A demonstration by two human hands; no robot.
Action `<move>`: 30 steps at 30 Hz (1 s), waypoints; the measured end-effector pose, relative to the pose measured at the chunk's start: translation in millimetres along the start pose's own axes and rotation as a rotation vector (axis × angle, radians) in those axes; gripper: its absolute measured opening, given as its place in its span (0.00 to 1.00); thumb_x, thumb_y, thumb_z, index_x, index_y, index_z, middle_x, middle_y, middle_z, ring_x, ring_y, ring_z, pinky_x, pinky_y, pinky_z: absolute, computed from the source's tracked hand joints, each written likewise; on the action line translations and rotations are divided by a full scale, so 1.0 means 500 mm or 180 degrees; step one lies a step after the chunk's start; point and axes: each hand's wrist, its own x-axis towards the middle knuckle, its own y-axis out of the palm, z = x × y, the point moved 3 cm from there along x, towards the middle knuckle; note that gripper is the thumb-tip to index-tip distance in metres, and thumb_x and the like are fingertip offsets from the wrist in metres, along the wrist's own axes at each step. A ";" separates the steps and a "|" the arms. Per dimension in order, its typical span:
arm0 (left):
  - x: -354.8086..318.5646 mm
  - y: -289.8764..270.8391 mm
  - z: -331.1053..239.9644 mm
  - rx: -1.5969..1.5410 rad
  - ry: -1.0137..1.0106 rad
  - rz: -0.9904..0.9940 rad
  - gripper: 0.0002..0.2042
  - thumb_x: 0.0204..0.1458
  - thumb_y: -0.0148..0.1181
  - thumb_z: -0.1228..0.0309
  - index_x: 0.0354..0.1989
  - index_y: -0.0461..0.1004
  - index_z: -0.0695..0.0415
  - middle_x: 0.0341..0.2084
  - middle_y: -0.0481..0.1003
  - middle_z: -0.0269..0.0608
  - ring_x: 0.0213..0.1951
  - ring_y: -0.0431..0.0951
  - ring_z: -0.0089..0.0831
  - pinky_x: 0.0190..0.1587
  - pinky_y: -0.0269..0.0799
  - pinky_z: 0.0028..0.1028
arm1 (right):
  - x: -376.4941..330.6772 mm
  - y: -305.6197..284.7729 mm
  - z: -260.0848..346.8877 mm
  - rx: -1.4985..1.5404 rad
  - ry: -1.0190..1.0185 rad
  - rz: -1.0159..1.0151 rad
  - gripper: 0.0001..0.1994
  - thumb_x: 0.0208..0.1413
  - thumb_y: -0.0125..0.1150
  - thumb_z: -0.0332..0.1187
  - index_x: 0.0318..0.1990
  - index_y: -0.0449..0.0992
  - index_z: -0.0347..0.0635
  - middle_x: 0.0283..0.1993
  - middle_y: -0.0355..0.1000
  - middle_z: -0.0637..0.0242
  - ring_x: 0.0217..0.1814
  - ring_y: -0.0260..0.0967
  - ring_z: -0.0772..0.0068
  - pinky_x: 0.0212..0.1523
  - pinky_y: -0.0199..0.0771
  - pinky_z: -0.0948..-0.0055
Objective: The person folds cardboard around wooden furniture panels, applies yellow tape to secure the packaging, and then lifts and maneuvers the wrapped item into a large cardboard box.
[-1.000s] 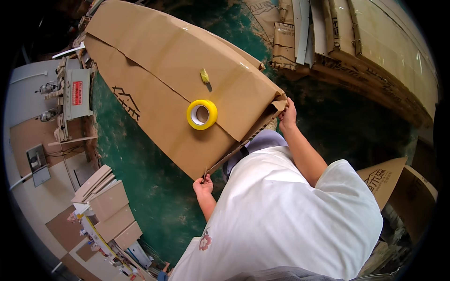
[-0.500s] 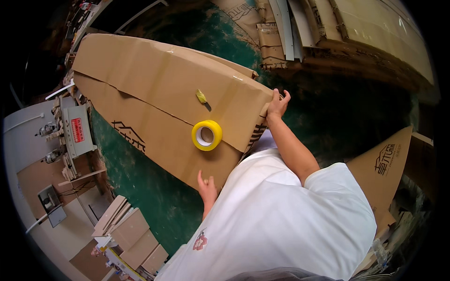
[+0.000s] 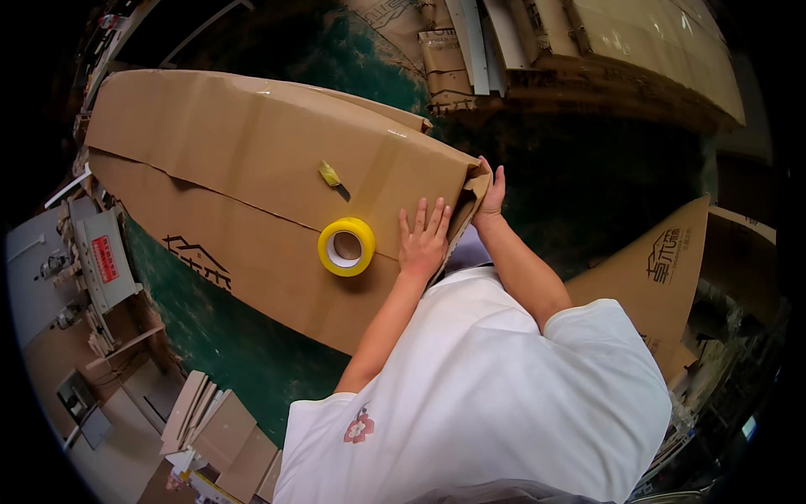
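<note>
Cardboard box (image 3: 252,176) — long, lying flat over the green floor (image 3: 210,336) — carries a yellow tape roll (image 3: 346,247) and a small yellow scrap (image 3: 329,174) farther off. Cardboard stacks (image 3: 588,50) stand far right. Left hand (image 3: 424,239) rests spread flat on top, just right of the roll; right hand (image 3: 491,195) — fingers extended — presses the box's right end.

The person wears a white short-sleeved shirt (image 3: 478,395) with a small red flower print (image 3: 358,427) near its left lower part. Both forearms are bare, without watch or gloves.
</note>
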 end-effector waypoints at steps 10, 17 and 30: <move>-0.056 -0.108 0.067 -0.2370 -0.0492 -0.0422 0.18 0.54 0.61 0.75 0.54 0.77 0.57 0.50 0.79 0.46 0.55 0.78 0.45 0.61 0.71 0.41 | -0.015 0.145 -0.025 -0.4562 -0.1155 -0.2223 0.41 0.56 0.63 0.58 0.71 0.56 0.51 0.70 0.57 0.49 0.68 0.60 0.49 0.67 0.59 0.54; -0.116 -0.170 0.137 -0.0431 -0.1963 -0.1313 0.25 0.46 0.73 0.64 0.51 0.71 0.59 0.45 0.73 0.43 0.53 0.71 0.44 0.62 0.63 0.48 | 0.019 0.210 -0.031 -0.6914 -0.2790 -0.0609 0.29 0.60 0.57 0.53 0.66 0.69 0.53 0.71 0.61 0.59 0.76 0.50 0.55 0.74 0.40 0.42; -0.177 -0.233 0.150 -0.0823 -0.1217 -0.0983 0.15 0.49 0.69 0.64 0.37 0.72 0.60 0.34 0.74 0.48 0.42 0.73 0.51 0.58 0.64 0.50 | -0.195 0.393 -0.134 -0.4097 -0.0631 0.4841 0.22 0.53 0.68 0.35 0.56 0.75 0.43 0.57 0.69 0.53 0.61 0.67 0.51 0.62 0.66 0.60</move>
